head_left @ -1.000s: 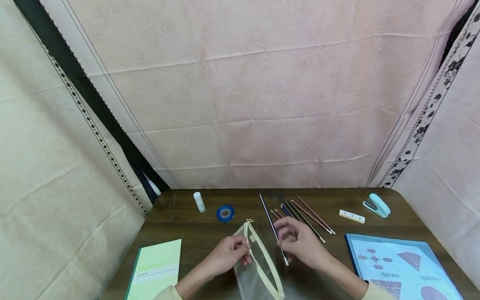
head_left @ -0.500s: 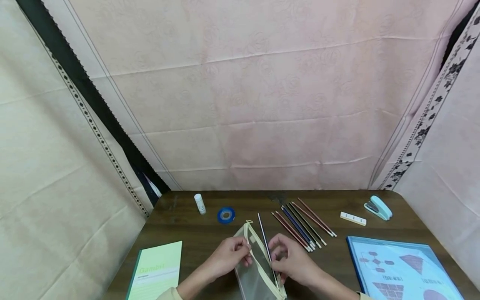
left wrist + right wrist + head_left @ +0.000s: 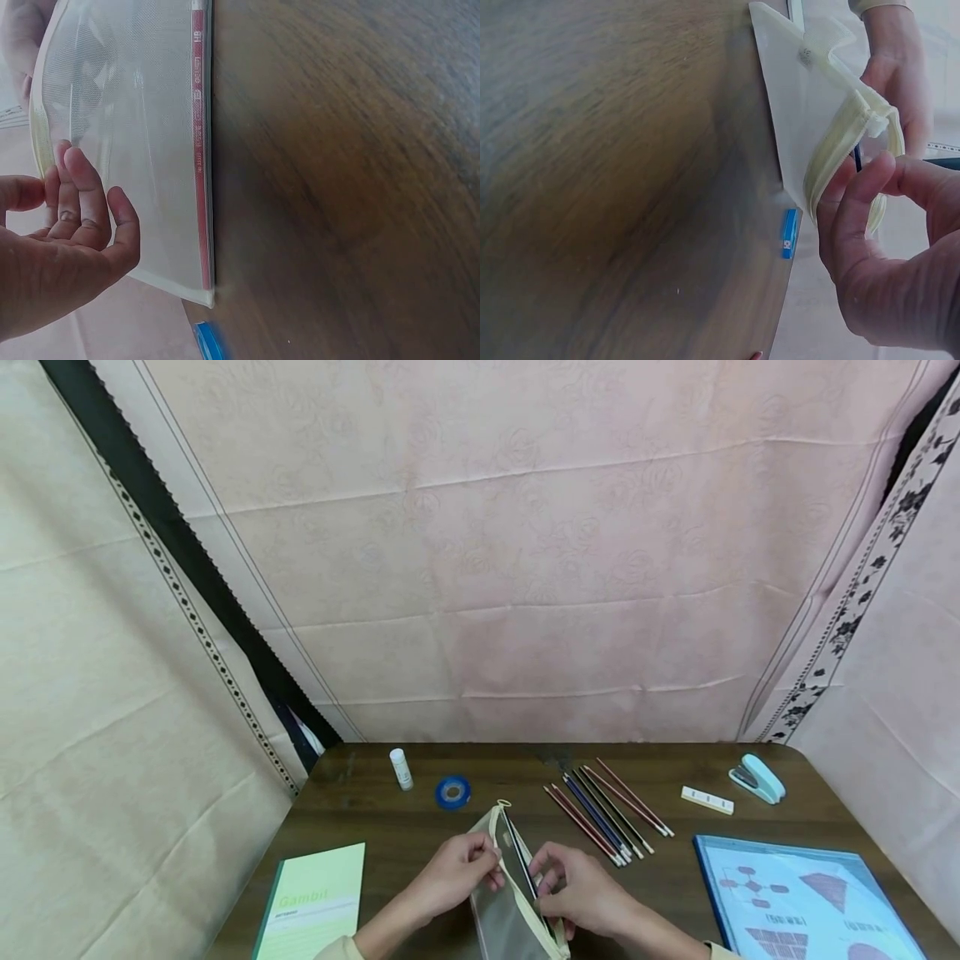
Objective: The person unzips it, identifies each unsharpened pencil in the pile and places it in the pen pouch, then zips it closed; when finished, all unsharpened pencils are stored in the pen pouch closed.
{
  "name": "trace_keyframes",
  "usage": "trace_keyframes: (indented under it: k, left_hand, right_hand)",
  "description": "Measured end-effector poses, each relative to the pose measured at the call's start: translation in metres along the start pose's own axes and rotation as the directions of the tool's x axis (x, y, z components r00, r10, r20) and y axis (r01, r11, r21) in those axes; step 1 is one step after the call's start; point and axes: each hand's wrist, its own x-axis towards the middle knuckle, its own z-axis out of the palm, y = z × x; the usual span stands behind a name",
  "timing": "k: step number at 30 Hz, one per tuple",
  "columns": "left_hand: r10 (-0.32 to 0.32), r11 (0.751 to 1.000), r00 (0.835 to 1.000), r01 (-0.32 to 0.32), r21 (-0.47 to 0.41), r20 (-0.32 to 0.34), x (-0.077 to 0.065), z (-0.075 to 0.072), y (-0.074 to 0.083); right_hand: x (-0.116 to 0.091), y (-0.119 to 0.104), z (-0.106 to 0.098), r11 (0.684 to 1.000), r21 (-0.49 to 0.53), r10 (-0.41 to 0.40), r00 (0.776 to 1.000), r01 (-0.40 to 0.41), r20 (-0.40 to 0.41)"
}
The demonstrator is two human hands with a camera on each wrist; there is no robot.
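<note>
The left hand (image 3: 465, 870) pinches the rim of a mesh pouch (image 3: 501, 928); the right hand (image 3: 576, 890) grips a dark pencil (image 3: 519, 853), seemingly inside. Other pencils (image 3: 600, 815) lie right of the pouch.

Head view's bottom edge crops the pouch (image 3: 504, 928) — and blue folder (image 3: 810, 902) (green booklet (image 3: 313, 906) too).

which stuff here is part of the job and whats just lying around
Part of the job, it seems:
mesh pouch in the left hand
dark pencil in the right hand
red pencil inside the pouch
loose pencils

Just lying about:
glue stick
blue tape
green notebook
white block
stapler
blue folder
</note>
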Motion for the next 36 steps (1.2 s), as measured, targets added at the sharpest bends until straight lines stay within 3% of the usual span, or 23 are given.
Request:
trace_keyframes:
  k: [10, 19, 25, 36]
  left_hand:
    - [0.011, 1.0, 1.0, -0.011, -0.014, 0.001, 0.0004, 0.0031, -0.0025]
    - [0.003, 0.999, 1.0, -0.004, 0.04, 0.015, 0.0019, 0.0041, -0.0011]
    - [-0.003, 1.0, 1.0, 0.003, 0.015, 0.024, 0.0007, 0.0027, -0.0026]
    - [0.003, 1.0, 1.0, -0.003, -0.008, 0.01, 0.0016, 0.0039, -0.0043]
  right_hand:
    - [0.0019, -0.002, 0.0038, 1.0, -0.014, 0.022, 1.0, -0.021, 0.003]
    - [0.0017, 0.0011, 0.0023, 0.999, -0.031, 0.02, 1.0, -0.02, -0.009]
    - [0.0021, 0.0, 0.0038, 1.0, -0.025, 0.006, 1.0, -0.006, 0.019]
    - [0.0013, 0.0031, -0.0037, 1.0, -0.012, -0.016, 1.0, 0.016, -0.014]
